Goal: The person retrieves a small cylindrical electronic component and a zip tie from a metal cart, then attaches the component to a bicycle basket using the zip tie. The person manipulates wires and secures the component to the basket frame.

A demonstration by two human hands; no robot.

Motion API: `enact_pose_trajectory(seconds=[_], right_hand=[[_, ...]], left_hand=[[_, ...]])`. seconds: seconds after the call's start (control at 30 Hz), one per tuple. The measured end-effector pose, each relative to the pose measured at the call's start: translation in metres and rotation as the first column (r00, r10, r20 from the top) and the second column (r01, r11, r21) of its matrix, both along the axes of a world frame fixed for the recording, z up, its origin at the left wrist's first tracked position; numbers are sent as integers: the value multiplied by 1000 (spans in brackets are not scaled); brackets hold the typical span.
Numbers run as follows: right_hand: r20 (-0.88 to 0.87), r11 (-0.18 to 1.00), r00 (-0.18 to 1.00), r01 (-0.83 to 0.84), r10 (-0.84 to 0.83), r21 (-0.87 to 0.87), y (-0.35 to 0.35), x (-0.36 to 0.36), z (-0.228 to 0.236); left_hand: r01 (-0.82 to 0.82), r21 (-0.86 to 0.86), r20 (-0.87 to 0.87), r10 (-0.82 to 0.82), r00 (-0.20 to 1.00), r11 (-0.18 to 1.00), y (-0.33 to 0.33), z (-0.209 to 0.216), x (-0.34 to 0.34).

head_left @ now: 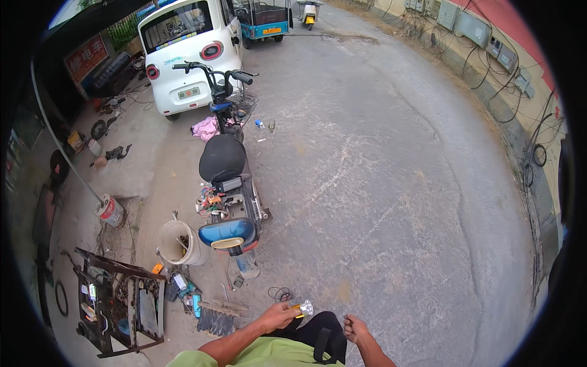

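Near the bottom middle, my left hand (280,317) is closed around a small round silver-and-yellow object (304,308), its shiny end turned to the right. Whether it is a lamp or a roll of tape I cannot tell. To the right of my knees, my right hand (354,329) has its fingers curled together in a pinch. Anything between those fingertips is too small to name. Ahead of me stands an electric scooter (229,183) with a black seat (222,158), a blue rear cover (227,232) and exposed wiring (211,200) behind the seat.
A white bucket (199,248) stands left of the scooter's rear. At lower left are a rusty metal frame (160,309), scattered tools (183,286) and a brush (215,322). A coil of wire (279,294) lies by my left hand. A white car (183,67) is parked beyond.
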State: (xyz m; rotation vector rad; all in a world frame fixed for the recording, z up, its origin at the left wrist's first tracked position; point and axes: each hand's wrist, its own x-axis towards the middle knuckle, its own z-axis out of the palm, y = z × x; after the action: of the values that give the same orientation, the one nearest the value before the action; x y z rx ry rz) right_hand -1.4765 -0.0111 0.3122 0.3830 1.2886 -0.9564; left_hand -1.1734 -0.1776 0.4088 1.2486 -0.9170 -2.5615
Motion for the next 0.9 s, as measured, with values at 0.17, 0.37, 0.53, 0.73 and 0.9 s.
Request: enact_pose_trajectory(seconds=[0.17, 0.37, 0.53, 0.73, 0.9], right_hand=[[28, 996, 997, 69, -70, 50, -41, -87, 5], [-33, 993, 999, 45, -42, 109, -141, -217, -23], [-251, 977, 947, -211, 199, -20, -329, -319, 19], [-386, 898, 877, -385, 285, -212, -549, -359, 69], [-298, 864, 870, -460, 392, -207, -671, -349, 62]], left_hand=[[-72, -9, -32, 71, 997, 997, -82, 26, -64], [-231, 44, 19, 231, 973, 972, -182, 18, -149], [-390, 72, 17, 390, 921, 918, -267, 35, -209], [-458, 73, 48, 455, 889, 886, -346, 34, -257], [-492, 99, 81, 486, 870, 865, -431, 4, -278]])
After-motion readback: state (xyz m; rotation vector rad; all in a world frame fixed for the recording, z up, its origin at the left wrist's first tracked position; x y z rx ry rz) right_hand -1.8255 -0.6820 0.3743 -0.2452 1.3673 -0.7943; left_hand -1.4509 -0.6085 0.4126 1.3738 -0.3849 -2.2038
